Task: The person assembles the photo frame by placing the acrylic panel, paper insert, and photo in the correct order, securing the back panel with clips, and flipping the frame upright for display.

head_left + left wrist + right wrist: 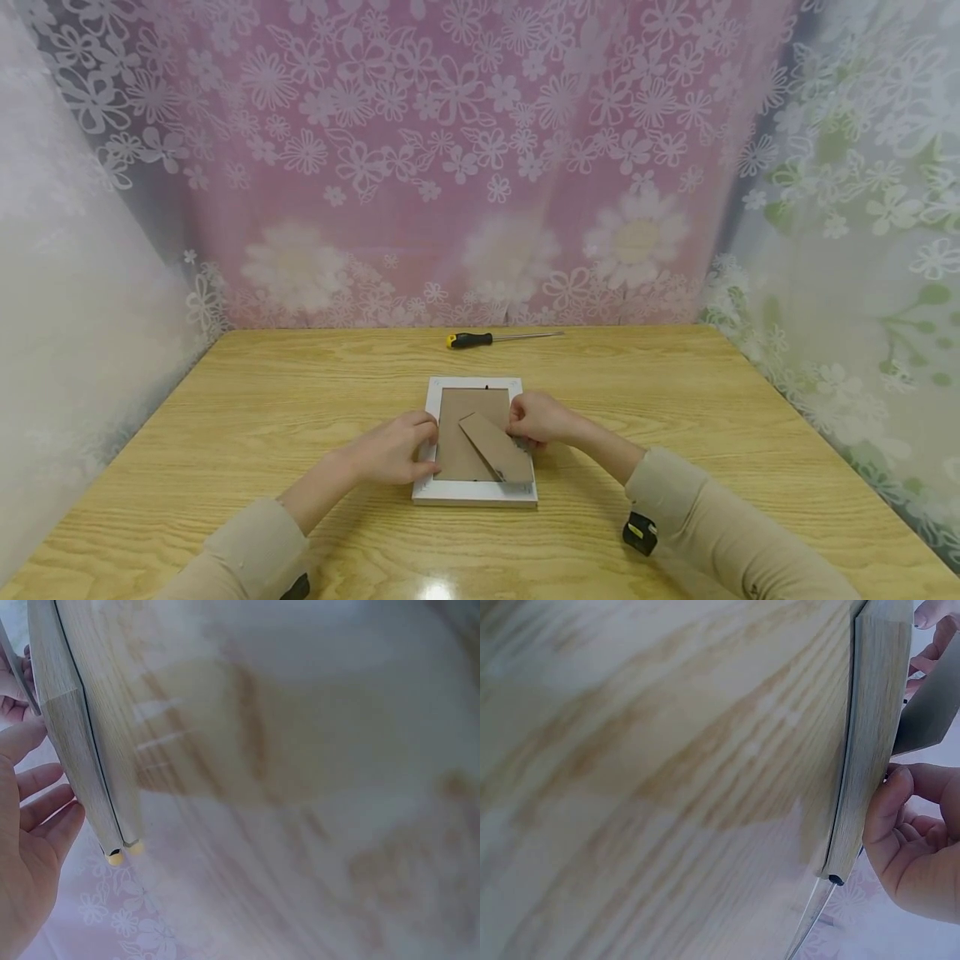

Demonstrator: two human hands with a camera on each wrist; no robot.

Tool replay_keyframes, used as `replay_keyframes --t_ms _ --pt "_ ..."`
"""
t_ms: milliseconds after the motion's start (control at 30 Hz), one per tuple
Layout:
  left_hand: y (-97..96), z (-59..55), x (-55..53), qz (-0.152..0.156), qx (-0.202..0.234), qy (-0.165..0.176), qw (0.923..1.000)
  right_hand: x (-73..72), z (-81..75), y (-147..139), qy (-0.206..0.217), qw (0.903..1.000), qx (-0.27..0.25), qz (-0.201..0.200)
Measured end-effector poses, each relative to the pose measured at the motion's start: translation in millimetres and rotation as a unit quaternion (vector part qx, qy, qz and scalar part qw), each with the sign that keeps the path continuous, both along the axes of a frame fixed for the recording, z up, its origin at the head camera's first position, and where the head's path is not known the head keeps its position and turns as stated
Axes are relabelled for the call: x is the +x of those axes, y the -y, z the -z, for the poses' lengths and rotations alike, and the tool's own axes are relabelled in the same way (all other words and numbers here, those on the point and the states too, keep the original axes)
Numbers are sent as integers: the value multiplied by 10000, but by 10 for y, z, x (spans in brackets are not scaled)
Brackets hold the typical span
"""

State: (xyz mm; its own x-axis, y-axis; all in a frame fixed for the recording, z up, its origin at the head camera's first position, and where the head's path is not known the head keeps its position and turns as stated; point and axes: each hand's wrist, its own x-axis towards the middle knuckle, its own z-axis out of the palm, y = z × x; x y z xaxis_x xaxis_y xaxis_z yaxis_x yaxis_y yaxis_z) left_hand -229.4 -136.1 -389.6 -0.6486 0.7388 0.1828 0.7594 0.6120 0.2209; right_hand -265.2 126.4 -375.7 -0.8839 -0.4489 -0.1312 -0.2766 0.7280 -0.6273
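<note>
A white picture frame [474, 492] lies face down on the wooden table, its brown backing board [453, 408] upward. The hinged stand leg [495, 446] on the backing is lifted at a slant. My left hand [401, 446] rests along the frame's left border, its thumb and loosely extended fingers touching the edge; these fingers [49, 802] show against the frame's side in the left wrist view. At the right border, my right hand [540, 418] has thumb and forefinger pinched on a small dark tab [887, 777]. The other fingers curl under. Another dark tab [487, 387] sits at the top inner edge.
Beyond the frame lies a screwdriver [504, 339] with a black and yellow handle, its shaft pointing right. Floral curtains [480, 167] enclose the wooden table [315, 375] at the back and both sides.
</note>
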Motion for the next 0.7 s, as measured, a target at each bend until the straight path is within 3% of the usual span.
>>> replay_keyframes --t_ms 400,700 --pt "-46 2 0 -182 -66 195 9996 8 -1 -11 -168 9998 72 16" --pt "-76 -9 -1 -192 -68 63 9998 -14 -11 -28 -150 9999 49 62"
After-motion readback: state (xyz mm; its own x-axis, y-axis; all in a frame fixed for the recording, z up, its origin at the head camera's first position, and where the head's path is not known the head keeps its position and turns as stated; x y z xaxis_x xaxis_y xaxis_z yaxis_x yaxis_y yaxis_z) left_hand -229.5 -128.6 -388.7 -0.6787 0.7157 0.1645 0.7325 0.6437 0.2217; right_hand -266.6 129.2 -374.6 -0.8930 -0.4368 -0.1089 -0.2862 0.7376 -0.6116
